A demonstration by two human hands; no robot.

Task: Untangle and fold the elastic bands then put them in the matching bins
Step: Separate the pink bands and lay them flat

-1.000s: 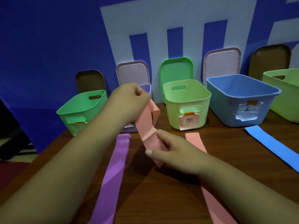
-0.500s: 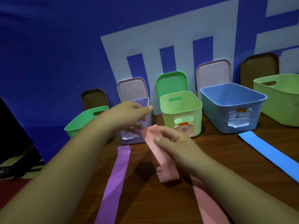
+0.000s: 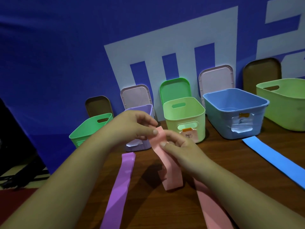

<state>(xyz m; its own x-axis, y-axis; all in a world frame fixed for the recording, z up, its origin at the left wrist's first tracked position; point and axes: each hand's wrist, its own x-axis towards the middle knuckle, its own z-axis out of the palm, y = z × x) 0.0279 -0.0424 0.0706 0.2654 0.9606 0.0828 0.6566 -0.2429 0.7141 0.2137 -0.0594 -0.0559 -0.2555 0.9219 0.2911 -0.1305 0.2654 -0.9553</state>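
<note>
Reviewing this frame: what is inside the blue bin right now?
In the blue bin, the far inner walls and most of the floor show bare, with no band on them. Its near wall covers the front strip of the floor, so that part cannot be checked.

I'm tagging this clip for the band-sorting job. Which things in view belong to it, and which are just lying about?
Job: pink band, pinched by left hand and right hand; second pink band, purple band, blue band; green bin, purple bin, pale green bin, blue bin, large pale green bin.
Lying about: five lids leaning on the backdrop.
</note>
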